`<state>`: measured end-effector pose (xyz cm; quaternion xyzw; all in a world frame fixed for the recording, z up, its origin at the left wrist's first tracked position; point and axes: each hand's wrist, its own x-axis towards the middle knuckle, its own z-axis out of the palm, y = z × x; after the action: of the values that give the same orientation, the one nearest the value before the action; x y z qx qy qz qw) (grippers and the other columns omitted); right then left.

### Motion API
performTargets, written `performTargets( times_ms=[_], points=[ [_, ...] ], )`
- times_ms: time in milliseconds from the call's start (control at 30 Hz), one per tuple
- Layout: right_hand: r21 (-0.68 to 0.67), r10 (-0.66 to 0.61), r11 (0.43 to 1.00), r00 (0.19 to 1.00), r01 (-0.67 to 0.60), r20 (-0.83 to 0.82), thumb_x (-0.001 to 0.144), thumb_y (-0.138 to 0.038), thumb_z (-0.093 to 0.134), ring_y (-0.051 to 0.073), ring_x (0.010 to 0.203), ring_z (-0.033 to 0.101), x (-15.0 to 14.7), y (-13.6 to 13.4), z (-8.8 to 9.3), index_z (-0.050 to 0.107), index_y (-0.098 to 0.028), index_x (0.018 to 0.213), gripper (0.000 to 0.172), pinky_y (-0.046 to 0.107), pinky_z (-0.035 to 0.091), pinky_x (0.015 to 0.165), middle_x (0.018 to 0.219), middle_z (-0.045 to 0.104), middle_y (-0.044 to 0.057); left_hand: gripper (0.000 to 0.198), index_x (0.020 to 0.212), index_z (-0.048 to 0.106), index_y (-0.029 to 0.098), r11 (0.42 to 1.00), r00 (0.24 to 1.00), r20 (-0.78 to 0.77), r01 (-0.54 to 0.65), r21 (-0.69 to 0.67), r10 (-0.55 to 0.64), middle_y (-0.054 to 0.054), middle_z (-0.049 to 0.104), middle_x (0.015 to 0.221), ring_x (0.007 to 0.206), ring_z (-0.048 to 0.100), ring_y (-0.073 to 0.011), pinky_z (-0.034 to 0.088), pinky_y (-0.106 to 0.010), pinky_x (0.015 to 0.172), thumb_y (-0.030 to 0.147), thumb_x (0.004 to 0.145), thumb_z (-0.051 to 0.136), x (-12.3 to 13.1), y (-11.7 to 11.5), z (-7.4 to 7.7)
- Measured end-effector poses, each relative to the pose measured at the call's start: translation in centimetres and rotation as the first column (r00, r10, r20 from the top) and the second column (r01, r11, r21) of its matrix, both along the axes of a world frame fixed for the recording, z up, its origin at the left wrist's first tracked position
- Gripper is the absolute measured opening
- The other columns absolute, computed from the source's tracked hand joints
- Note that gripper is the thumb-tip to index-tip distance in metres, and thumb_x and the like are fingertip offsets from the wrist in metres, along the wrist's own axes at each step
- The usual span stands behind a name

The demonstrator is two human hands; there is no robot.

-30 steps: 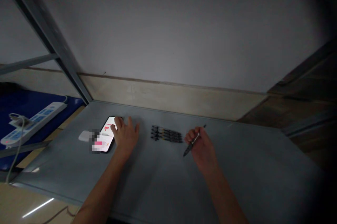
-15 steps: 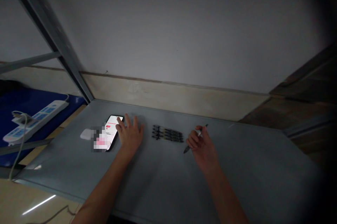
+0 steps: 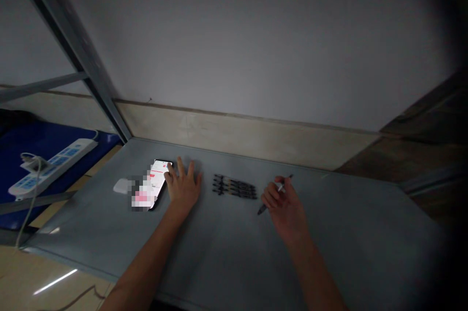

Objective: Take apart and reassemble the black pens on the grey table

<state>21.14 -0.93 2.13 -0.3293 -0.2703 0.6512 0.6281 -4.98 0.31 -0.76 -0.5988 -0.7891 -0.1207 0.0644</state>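
Observation:
My left hand point(image 3: 184, 187) lies with fingers spread on the grey table, its outer fingers at the right edge of a lit phone point(image 3: 159, 179). Part of the phone's screen is blurred out. Held in the closed fingers of my right hand point(image 3: 283, 204) is a dark pen point(image 3: 262, 209), slanting, with one end low at the left and the other poking up past the thumb. Several dark pens point(image 3: 236, 187) lie side by side in a stack of rows between my hands, touching neither.
A small white object point(image 3: 121, 185) sits left of the phone. Further left, a white power strip point(image 3: 54, 165) with a plugged-in cable rests on a blue surface. A metal post point(image 3: 98, 89) rises at the table's back left corner, and a wall point(image 3: 241, 138) runs behind.
The left hand's fingers have drawn slightly off the phone's screen toward its right edge. My right hand keeps hold of the pen in nearly the same place. The view has shifted slightly.

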Motion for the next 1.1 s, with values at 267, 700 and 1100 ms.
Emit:
performTargets(
  times_ms=[267, 700, 1100],
  points=[
    [-0.01, 0.003, 1.0, 1.0, -0.003, 0.004, 0.086, -0.056, 0.069, 0.012, 0.05, 0.018, 0.0, 0.0, 0.1, 0.064, -0.026, 0.086, 0.03, 0.027, 0.025, 0.044, 0.061, 0.027, -0.006, 0.059, 0.15, 0.047, 0.023, 0.999, 1.0, -0.014, 0.014, -0.038, -0.015, -0.016, 0.027, 0.165, 0.15, 0.017, -0.0472, 0.021, -0.066, 0.114, 0.05, 0.099, 0.039, -0.3, 0.2, -0.4],
    [0.067, 0.018, 0.998, 0.989, -0.008, -0.147, 0.086, -0.074, 0.048, 0.013, 0.051, 0.015, 0.8, -0.5, 0.6, 0.026, -0.023, 0.055, 0.063, 0.028, 0.028, 0.047, 0.055, 0.017, -0.006, 0.043, 0.103, 0.07, 0.017, 0.872, 0.796, 0.368, 0.395, 0.288, -0.482, -0.013, 0.067, 0.107, 0.109, 0.057, -0.0267, 0.043, -0.043, 0.103, 0.038, 0.102, 0.033, 2.1, -0.1, 1.9],
    [-0.003, 0.111, 0.992, 0.887, -0.126, -0.449, 0.082, -0.047, 0.062, 0.011, 0.049, 0.018, 0.0, -0.7, 0.2, 0.011, -0.024, 0.063, 0.059, 0.026, 0.033, 0.046, 0.053, 0.016, -0.008, 0.083, 0.094, 0.074, 0.007, 0.738, -0.445, 0.835, 0.671, 0.071, 0.324, -0.021, 0.076, 0.098, 0.091, 0.073, -0.0293, 0.053, -0.04, 0.083, 0.077, 0.091, 0.029, 7.2, -2.3, -0.3]
  ],
)
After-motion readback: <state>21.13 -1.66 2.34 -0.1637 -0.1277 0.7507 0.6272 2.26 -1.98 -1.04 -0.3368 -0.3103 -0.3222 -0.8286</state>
